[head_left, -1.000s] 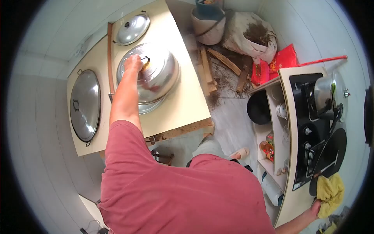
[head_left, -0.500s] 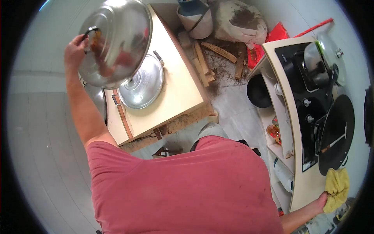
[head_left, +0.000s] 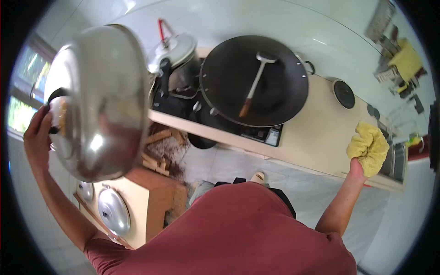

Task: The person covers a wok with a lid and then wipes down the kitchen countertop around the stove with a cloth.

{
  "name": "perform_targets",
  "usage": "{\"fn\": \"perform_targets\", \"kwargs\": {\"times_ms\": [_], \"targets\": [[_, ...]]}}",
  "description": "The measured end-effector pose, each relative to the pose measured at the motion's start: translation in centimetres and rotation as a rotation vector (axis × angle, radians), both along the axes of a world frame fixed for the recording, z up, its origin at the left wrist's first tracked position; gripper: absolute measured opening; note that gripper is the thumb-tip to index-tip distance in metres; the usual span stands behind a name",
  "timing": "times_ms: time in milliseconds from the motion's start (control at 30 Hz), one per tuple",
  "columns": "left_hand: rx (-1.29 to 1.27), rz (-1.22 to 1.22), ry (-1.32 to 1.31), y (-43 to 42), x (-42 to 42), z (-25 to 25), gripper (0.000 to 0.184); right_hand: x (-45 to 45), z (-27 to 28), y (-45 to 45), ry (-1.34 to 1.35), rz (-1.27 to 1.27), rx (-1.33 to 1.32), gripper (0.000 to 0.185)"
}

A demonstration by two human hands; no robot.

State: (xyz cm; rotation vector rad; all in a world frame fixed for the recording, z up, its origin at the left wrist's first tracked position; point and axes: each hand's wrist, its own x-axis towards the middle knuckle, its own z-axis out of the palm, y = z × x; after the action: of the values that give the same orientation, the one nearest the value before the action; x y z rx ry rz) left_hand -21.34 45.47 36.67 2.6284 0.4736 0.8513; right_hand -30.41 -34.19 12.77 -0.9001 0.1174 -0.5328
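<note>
At left, held up by the left hand [head_left: 37, 137], a big domed metal lid [head_left: 107, 114]. Gripped by the black handle [head_left: 56, 93], with fingers curled round it. Turned on edge, with handle side to the left and rim to the right, long axis running near to far. From that grip, lying to the right past the metal pot [head_left: 183, 75], a black wok [head_left: 224, 87], well apart from the hand, with a spatula [head_left: 257, 85] slanting inside. Nearer to the wok, the right hand [head_left: 356, 168], bunched round a yellow cloth [head_left: 369, 144] at right. Under the wok, a black stovetop [head_left: 188, 109] on a pale counter [head_left: 316, 142] stretching right to the sink [head_left: 399, 165]. Low at near left, a pale-topped table [head_left: 138, 197] bearing smaller lids [head_left: 114, 213]. On the floor beyond that table, split wood [head_left: 158, 136] amid loose debris. At far left, a window [head_left: 26, 75].
</note>
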Motion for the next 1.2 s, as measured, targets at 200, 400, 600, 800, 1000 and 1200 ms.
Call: {"fn": "perform_targets", "kwargs": {"times_ms": [200, 400, 600, 800, 1000, 1200], "targets": [[0.064, -0.641, 0.266, -27.0, 13.6, -1.4, 0.035, -2.3, -2.4, -1.5, -0.099, -0.284, -0.037, 0.035], [0.443, -1.125, 0.120, -40.6, 23.7, -13.9, 0.028, -8.8, -3.5, -0.1, -0.196, -0.354, -0.126, 0.040], [0.639, -1.179, 0.193, -45.4, 28.4, -20.8, 0.027, -19.3, -4.9, 0.5, -0.096, -0.758, -0.126, 0.043], [0.452, -1.273, 0.128, -45.7, 30.7, -24.1, 0.027, -23.5, -4.0, 3.9, -0.032, -0.884, -0.048, 0.040], [0.565, -1.325, 0.121, -45.2, 31.4, -25.2, 0.029, -24.1, -3.8, 6.6, -0.054, -0.782, -0.233, 0.045], [0.265, -1.349, -0.184, -43.3, 30.9, -26.9, 0.039, -24.4, -2.8, 10.8, 0.838, -0.898, -1.044, 0.046]]}}
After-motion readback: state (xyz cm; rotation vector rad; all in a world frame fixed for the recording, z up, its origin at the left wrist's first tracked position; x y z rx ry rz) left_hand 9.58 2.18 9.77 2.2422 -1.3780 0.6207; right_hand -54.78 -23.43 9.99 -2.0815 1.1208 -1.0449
